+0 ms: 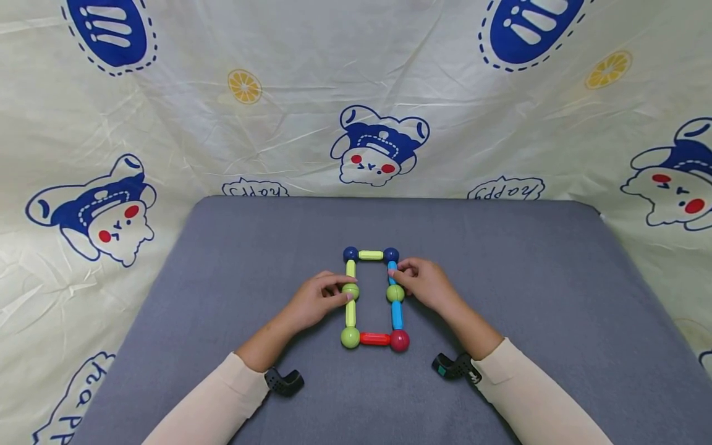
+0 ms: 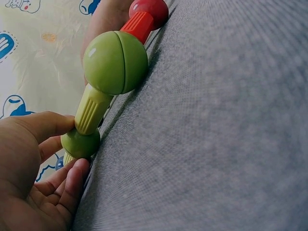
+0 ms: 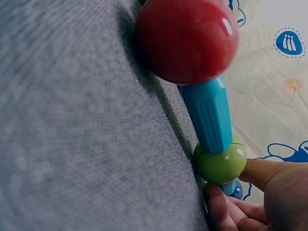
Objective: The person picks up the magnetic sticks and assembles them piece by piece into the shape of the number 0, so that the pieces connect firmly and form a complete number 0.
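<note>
A rectangular frame of magnetic building rods and balls lies flat on the grey table. My left hand (image 1: 316,301) pinches the green ball (image 1: 350,292) midway along the left side, between yellow-green rods (image 1: 350,314). On the right side, my right hand (image 1: 429,283) holds the upper blue rod (image 1: 392,266) beside another green ball (image 1: 395,293); its thumb is close against that ball. Dark blue balls (image 1: 350,254) and a yellow-green rod (image 1: 371,254) form the far end. Nearest me, a red rod (image 1: 375,339) joins a larger green ball (image 2: 115,62) and a red ball (image 3: 187,38).
The grey cloth-covered table (image 1: 250,235) extends around the frame on all sides. Behind and beside it hangs a pale printed sheet (image 1: 300,74). Black devices (image 1: 285,382) are worn at both wrists, over the tabletop.
</note>
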A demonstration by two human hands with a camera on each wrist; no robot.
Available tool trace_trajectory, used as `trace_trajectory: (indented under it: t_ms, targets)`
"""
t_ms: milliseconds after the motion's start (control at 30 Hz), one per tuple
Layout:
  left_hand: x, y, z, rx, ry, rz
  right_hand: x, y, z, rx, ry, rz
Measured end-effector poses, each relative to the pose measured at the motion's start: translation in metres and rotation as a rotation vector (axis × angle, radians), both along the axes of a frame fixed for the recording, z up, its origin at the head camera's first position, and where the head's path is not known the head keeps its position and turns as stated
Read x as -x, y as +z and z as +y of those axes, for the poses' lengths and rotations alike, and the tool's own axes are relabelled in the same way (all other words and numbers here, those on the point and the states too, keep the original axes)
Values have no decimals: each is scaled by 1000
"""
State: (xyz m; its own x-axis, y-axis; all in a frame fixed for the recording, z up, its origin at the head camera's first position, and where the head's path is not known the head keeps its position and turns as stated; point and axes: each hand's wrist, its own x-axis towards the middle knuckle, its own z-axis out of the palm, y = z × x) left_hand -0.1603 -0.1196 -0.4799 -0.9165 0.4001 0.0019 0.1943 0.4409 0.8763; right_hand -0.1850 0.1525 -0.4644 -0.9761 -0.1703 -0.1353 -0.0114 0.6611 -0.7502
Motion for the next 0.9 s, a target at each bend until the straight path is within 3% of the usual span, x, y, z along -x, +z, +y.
trace_trajectory:
  t_ms: [233,567,767,900]
  targets:
    - [0,1,0,3,11,4,0,0,-1,-1,-4,11]
    - [-1,-3,-1,12,87,-17,1,0,-2,31,-19,1]
    - [0,-4,0,-45,114,3,3,-2,4,82,-57,40]
    - [2,-3,0,-131,158,6,6,0,10,147,-85,101]
